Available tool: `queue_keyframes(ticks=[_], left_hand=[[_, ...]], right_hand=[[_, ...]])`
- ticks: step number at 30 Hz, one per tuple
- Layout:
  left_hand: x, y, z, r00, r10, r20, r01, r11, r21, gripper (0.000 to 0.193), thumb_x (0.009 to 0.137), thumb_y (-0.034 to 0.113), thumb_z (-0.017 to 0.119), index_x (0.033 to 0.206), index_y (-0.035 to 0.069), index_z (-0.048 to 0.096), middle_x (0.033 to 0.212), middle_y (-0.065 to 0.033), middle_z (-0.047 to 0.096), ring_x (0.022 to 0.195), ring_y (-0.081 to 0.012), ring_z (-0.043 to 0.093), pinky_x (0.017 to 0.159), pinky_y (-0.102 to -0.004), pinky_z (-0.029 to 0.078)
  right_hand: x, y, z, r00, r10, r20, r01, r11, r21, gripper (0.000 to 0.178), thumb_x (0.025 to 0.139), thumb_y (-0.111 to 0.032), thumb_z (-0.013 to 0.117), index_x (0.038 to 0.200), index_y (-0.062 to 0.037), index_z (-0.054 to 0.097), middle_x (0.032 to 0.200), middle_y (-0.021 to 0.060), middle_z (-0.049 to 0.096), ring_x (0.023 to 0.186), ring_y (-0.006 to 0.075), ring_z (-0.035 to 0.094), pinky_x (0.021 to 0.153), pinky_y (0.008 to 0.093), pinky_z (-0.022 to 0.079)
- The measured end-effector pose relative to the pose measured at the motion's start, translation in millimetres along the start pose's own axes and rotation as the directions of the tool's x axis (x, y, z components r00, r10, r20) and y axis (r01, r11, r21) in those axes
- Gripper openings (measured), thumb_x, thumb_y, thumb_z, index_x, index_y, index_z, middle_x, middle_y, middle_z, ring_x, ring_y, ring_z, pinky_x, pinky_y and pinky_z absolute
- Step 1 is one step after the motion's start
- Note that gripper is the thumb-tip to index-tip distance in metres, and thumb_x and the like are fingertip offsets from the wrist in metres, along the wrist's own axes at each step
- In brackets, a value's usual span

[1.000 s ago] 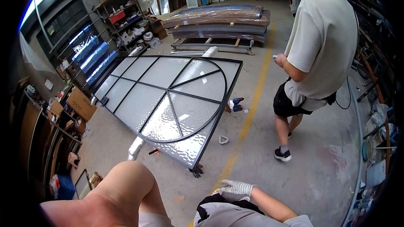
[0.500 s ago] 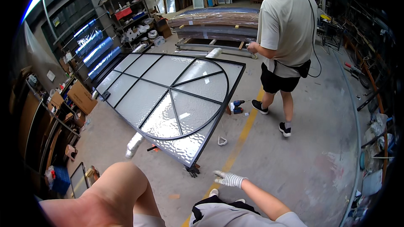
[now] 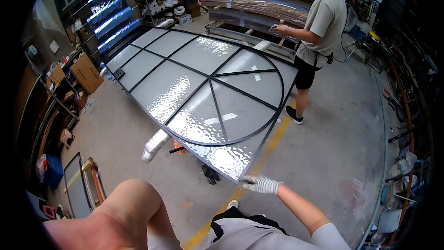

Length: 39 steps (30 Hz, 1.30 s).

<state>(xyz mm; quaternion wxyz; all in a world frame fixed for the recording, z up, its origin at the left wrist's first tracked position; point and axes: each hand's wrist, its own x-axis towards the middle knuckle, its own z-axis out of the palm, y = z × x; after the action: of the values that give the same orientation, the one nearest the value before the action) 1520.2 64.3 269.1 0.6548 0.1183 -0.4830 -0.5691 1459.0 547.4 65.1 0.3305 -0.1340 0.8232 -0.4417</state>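
A large textured-glass panel (image 3: 178, 85) with a dark metal frame and curved bars lies flat, raised off the floor. My right hand (image 3: 262, 184), in a white-and-grey striped glove, reaches to its nearest corner with fingers stretched out. Whether the fingertips touch the frame, I cannot tell. My left arm (image 3: 132, 203) is bent at the lower left, and its hand is out of view. A dark glove (image 3: 210, 174) shows below the panel's near edge. Strips of white tape (image 3: 220, 119) are on the glass. A silver-wrapped support (image 3: 156, 145) sticks out from under the panel.
A co-worker (image 3: 322, 21) stands at the panel's far right corner, holding something small. Behind lies a stack of wrapped boards (image 3: 259, 7) on a trolley. Blue film rolls (image 3: 113, 22), a cardboard box (image 3: 86, 73) and shelving are at the left. A yellow line (image 3: 270, 143) crosses the floor.
The panel now looks closer and further right in view. My right hand has come nearer its corner. The co-worker has moved closer to the panel's far right corner.
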Motion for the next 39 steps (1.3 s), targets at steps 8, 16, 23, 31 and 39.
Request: queue_keyframes(ticks=[8,16,23,31,39], left_hand=[[28,-48,7,1.0,0.001,0.003,-0.001,1.0,0.025,0.042,0.091,0.041,0.052,0.127,0.019,0.048,0.112,-0.0035,0.055,0.106,-0.0224,0.052,0.103,-0.0454,0.032],[37,-53,0,0.998,0.055,-0.033,-0.053,0.996,0.071,0.043,0.091,0.041,0.052,0.127,0.019,0.048,0.112,-0.0034,0.055,0.106,-0.0222,0.052,0.103,-0.0452,0.032],[30,-14,-4,0.986,0.162,-0.046,-0.157,0.982,0.11,0.043,0.091,0.041,0.052,0.128,0.018,0.047,0.111,-0.0033,0.055,0.105,-0.0221,0.052,0.103,-0.045,0.033],[-12,54,42,0.938,0.346,-0.009,-0.346,0.938,0.028,0.044,0.091,0.04,0.052,0.128,0.018,0.047,0.111,-0.0032,0.055,0.105,-0.022,0.052,0.102,-0.0447,0.033],[-119,162,167,0.718,0.693,-0.063,-0.674,0.669,-0.315,0.044,0.091,0.04,0.052,0.129,0.018,0.046,0.11,-0.0032,0.055,0.105,-0.0219,0.052,0.102,-0.0445,0.033]], right_hand=[[37,-14,-92,0.75,0.093,-0.655,-0.37,0.88,-0.299,0.062,0.087,-0.033,0.058,0.134,0.0038,0.042,0.135,0.0241,0.048,0.124,0.0364,0.048,0.104,0.0376,0.039],[114,-88,-50,0.949,0.018,0.316,0.024,0.992,-0.127,0.077,0.091,-0.056,0.049,0.145,-0.0049,0.03,0.142,0.0179,0.044,0.128,0.03,0.046,0.107,0.0351,0.036],[112,12,-152,0.473,0.145,-0.869,-0.506,0.852,-0.134,0.067,0.085,-0.037,0.062,0.135,0.0018,0.041,0.137,0.0272,0.045,0.129,0.0402,0.041,0.108,0.039,0.036],[32,-46,-48,0.888,-0.245,0.389,0.351,0.908,-0.229,0.049,0.093,-0.038,0.052,0.13,-0.0056,0.052,0.13,0.0158,0.056,0.123,0.0337,0.05,0.105,0.0363,0.038],[-130,125,-130,0.887,0.124,-0.445,-0.122,0.992,0.032,0.04,0.09,-0.034,0.056,0.116,-0.0041,0.061,0.114,0.0183,0.064,0.107,0.0324,0.061,0.091,0.0384,0.048]])
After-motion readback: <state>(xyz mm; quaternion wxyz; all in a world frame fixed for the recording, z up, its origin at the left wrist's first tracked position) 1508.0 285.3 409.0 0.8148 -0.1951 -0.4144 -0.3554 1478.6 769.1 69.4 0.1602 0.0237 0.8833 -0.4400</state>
